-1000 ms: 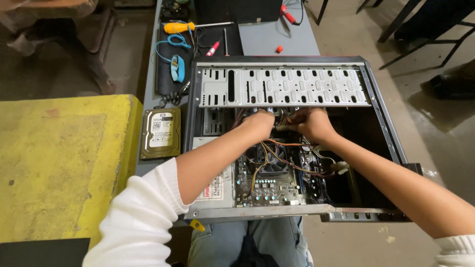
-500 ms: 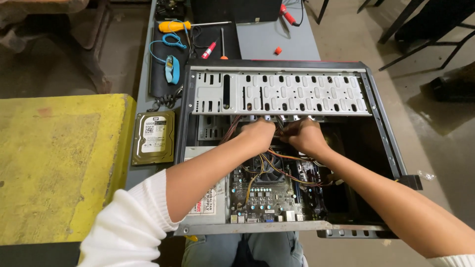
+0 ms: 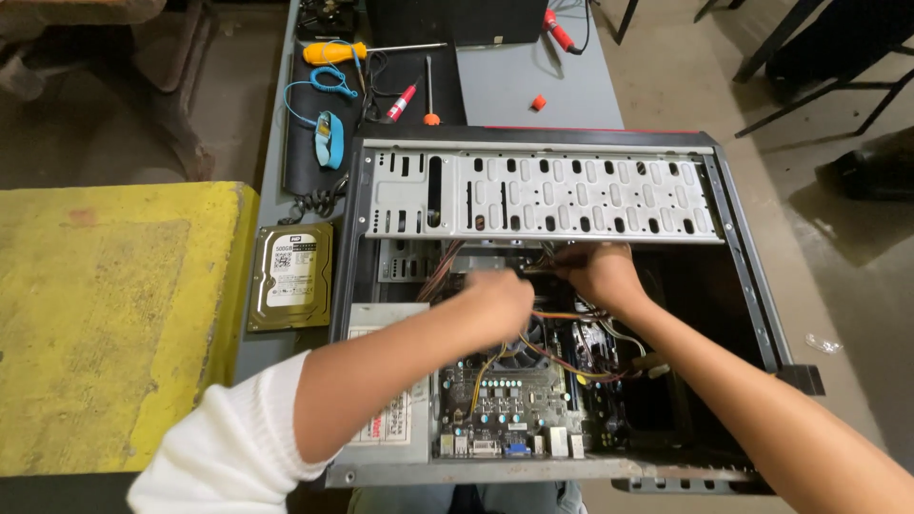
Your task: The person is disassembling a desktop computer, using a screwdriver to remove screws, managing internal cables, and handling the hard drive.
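Both hands work among the cables [image 3: 552, 333] inside the open computer case [image 3: 752, 286] on the table [image 3: 533, 95]. The left hand [image 3: 495, 300] is blurred, so its grip cannot be told; the right hand [image 3: 600, 276] pinches a cable bundle under the drive cage [image 3: 543, 195]. A hard drive [image 3: 293, 276] already lies outside, left of the case; the motherboard [image 3: 505, 400] remains mounted.

Matt grey metal computer case [image 3: 533, 195], glossy metal hard drive [image 3: 291, 276], rough yellow block [image 3: 105, 324]

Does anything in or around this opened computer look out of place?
Only the hard drive, lying loose on the table beside the open computer case, not mounted inside. The wires near both hands look tangled; the left hand is blurred.
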